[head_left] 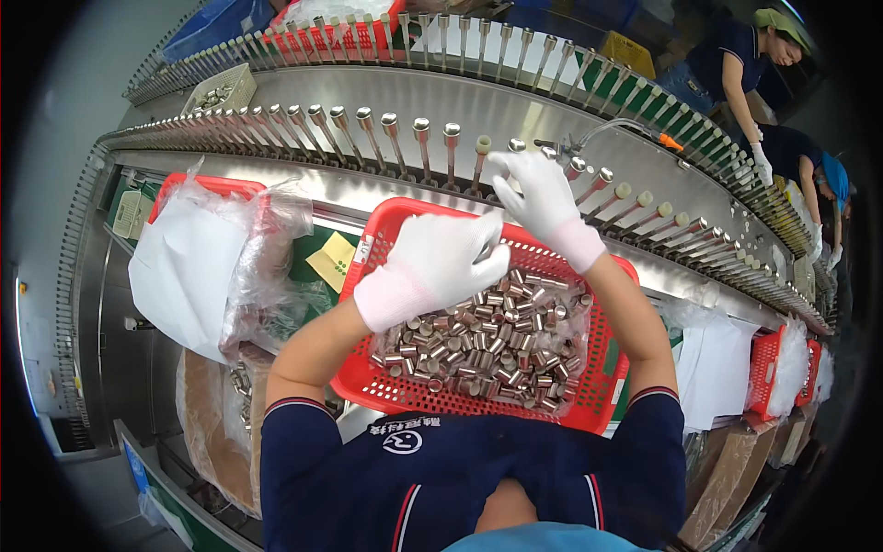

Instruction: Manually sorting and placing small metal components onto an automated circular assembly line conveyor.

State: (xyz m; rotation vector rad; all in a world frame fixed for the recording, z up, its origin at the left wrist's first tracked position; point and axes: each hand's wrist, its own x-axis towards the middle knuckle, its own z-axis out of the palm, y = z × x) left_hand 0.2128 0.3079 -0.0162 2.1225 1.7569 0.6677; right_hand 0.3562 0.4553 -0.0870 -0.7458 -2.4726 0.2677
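Observation:
My left hand (437, 264), in a white glove, is above a red perforated basket (363, 380). Its fingers are curled in toward the thumb, and whatever they may hold is hidden. Many short, shiny silver metal caps (487, 345) lie heaped on clear plastic inside the basket. My right hand (541, 196), also gloved, reaches past the basket's far rim to a row of upright posts. Its fingers are bent but apart, with nothing visible between them. Just left of it stands a post with a bare pale tip (483, 144); a capped post (452, 135) is beside that.
Post rows line the curved metal conveyor (386, 92). At left, white sheet and plastic cover another red basket (216, 184); a yellow paper (333, 260) lies beside it. A thin metal tube (612, 122) crosses the conveyor. Two co-workers (736, 69) work at far right.

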